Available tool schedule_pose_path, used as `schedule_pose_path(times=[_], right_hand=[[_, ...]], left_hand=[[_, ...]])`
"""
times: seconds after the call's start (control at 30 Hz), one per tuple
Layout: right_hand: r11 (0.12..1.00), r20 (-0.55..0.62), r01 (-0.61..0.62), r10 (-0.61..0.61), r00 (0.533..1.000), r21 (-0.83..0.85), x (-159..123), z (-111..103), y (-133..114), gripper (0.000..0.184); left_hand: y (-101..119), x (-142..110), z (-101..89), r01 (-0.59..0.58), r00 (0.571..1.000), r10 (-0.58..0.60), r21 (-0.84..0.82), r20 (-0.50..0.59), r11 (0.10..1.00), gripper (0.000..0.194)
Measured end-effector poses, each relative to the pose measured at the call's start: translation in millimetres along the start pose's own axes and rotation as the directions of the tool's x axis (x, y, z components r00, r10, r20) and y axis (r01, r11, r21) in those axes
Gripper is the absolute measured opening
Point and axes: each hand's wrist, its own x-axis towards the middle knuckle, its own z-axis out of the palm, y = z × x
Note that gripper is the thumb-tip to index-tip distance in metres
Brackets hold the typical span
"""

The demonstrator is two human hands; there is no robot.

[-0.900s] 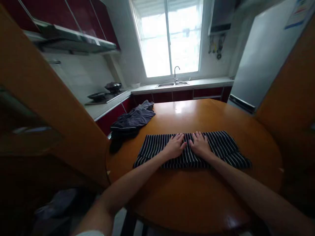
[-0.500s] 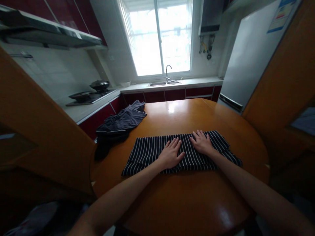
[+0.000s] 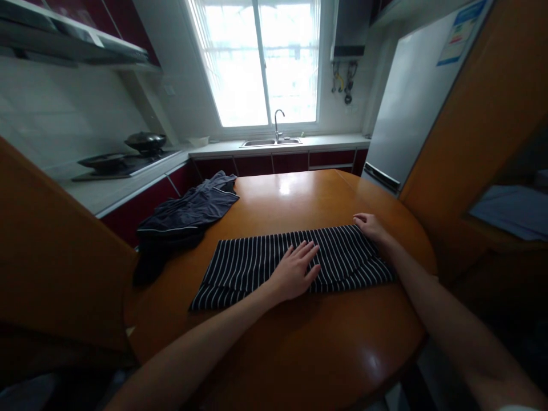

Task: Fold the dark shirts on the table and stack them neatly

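A folded black cloth with white stripes (image 3: pixel 248 262) lies as a long flat band across the round wooden table (image 3: pixel 274 348). My left hand (image 3: pixel 295 271) rests flat near the middle of the cloth, fingers stretched out and spread. At the cloth's far right corner is my right hand (image 3: pixel 370 227), its fingers close together and bent over the corner, seeming to pinch it; the thumb is hidden from view. The cloth's near edge has a loose, slightly wavy fold.
A crumpled dark grey garment (image 3: pixel 192 208) with white piping lies at the table's left edge. Beyond stand a stove with a lidded pan (image 3: pixel 145 141), a sink with a tap (image 3: pixel 278 125), and a fridge (image 3: pixel 415 97) at the right.
My right hand has slid from the cloth's middle to its far right corner, and its fingers have drawn together. The cloth's right end looks straighter. My left hand stays flat on the cloth.
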Motion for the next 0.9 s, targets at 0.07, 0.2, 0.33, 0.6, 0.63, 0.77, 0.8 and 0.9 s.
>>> schedule_pose_path(times=[0.07, 0.2, 0.33, 0.6, 0.63, 0.77, 0.8, 0.9], right_hand=[[1.0, 0.047, 0.014, -0.015, 0.999, 0.022, 5, -5, -4, 0.039], [0.999, 0.19, 0.035, -0.04, 0.981, 0.03, 9, -13, -12, 0.035], [1.0, 0.321, -0.001, 0.005, 0.947, -0.01, 16, -25, -14, 0.035], [0.974, 0.472, -0.138, 0.038, 0.881, 0.181, 7, -51, -18, 0.055], [0.962, 0.484, -0.175, 0.053, 0.874, 0.209, 3, -52, -17, 0.057], [0.919, 0.539, -0.319, 0.153, 0.829, 0.23, -9, -54, -6, 0.051], [0.908, 0.552, -0.351, 0.174, 0.815, 0.231, -11, -54, -3, 0.052], [0.864, 0.614, -0.427, 0.189, 0.766, 0.266, -17, -57, 4, 0.054]], left_hand=[[6, -7, 5.7, -0.071, 0.996, 0.069, 0.036, 0.059, 0.997, 0.062], [6, -16, 12.1, -0.167, 0.981, 0.158, 0.08, 0.108, 0.983, 0.056], [5, -17, 8.7, -0.206, 0.973, 0.195, 0.081, 0.122, 0.975, 0.055], [6, -17, 7.9, -0.212, 0.971, 0.202, 0.064, 0.128, 0.975, 0.057], [7, -18, 7.6, -0.214, 0.97, 0.204, 0.064, 0.133, 0.975, 0.057], [13, -21, 4.1, -0.277, 0.949, 0.27, 0.027, 0.162, 0.96, 0.061], [14, -22, 3.3, -0.294, 0.943, 0.287, 0.013, 0.17, 0.956, 0.062], [16, -23, 1.7, -0.304, 0.936, 0.302, -0.016, 0.179, 0.953, 0.063]])
